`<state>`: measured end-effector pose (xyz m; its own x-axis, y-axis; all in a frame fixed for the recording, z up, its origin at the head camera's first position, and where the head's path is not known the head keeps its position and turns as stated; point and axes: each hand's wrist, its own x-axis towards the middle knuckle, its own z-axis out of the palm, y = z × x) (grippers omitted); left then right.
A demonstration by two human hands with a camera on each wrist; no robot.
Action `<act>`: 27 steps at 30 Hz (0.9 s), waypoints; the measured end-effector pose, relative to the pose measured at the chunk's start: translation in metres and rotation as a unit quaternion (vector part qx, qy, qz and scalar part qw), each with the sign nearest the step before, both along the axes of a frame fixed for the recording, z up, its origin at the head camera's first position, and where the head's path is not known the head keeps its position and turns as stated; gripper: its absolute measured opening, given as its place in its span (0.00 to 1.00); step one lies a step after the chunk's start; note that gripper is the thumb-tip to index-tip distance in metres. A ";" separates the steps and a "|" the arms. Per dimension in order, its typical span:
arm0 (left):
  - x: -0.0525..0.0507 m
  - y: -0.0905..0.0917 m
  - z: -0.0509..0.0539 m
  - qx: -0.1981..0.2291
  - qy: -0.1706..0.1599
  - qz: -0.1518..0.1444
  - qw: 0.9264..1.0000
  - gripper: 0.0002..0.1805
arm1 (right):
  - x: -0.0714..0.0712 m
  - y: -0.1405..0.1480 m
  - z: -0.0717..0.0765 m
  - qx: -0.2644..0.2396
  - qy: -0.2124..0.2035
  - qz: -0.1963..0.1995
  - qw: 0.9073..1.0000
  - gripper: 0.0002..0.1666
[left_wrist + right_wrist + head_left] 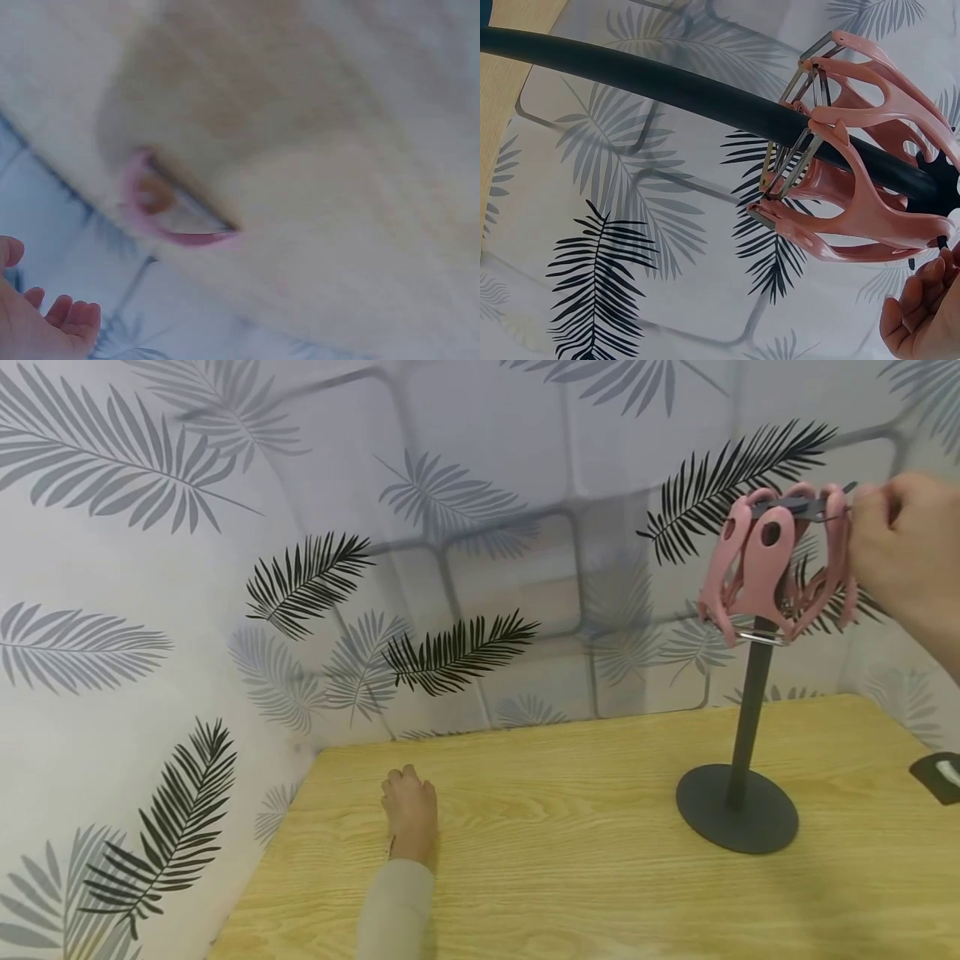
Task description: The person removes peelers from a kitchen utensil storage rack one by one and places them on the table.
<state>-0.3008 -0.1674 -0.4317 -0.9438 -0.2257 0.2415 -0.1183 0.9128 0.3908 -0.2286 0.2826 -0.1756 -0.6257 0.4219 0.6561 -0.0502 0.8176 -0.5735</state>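
A: Right hand [911,547]?
B: Fingers curled at pink peelers [763,578] on dark stand [752,710], right side; whether pinching one, can't tell.
A: Left hand [410,806]?
B: Left, fingers loosely bent, empty; single peeler [133,195] near, blurred.

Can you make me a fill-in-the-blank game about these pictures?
1. The peelers hang near the ____ of the stand, not its bottom.
2. Those peelers have ____ handles.
3. The hand beside them is the person's ____ hand.
4. The stand's base is ____, not square.

Missing words: top; pink; right; round.
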 end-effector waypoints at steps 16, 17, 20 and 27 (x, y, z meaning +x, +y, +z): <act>-0.006 0.119 0.094 0.049 0.243 -0.167 0.954 0.18 | 0.013 -0.010 -0.001 -0.003 -0.041 -0.003 0.999 0.27; -0.005 0.126 0.100 0.056 0.239 -0.177 0.953 0.18 | 0.013 -0.012 -0.002 -0.004 -0.035 -0.001 0.999 0.28; 0.000 0.147 0.117 0.078 0.230 -0.203 0.949 0.19 | 0.012 -0.017 -0.004 -0.007 0.001 0.002 1.000 0.27; 0.010 0.188 0.145 0.139 0.221 -0.263 0.929 0.20 | 0.011 -0.023 -0.009 0.016 0.074 0.011 0.997 0.26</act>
<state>-0.2905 0.0206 -0.2872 -0.7641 0.1266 0.6325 0.5432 0.6550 0.5252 -0.2175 0.2594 -0.1847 -0.5288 0.3866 0.7556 -0.1501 0.8336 -0.5316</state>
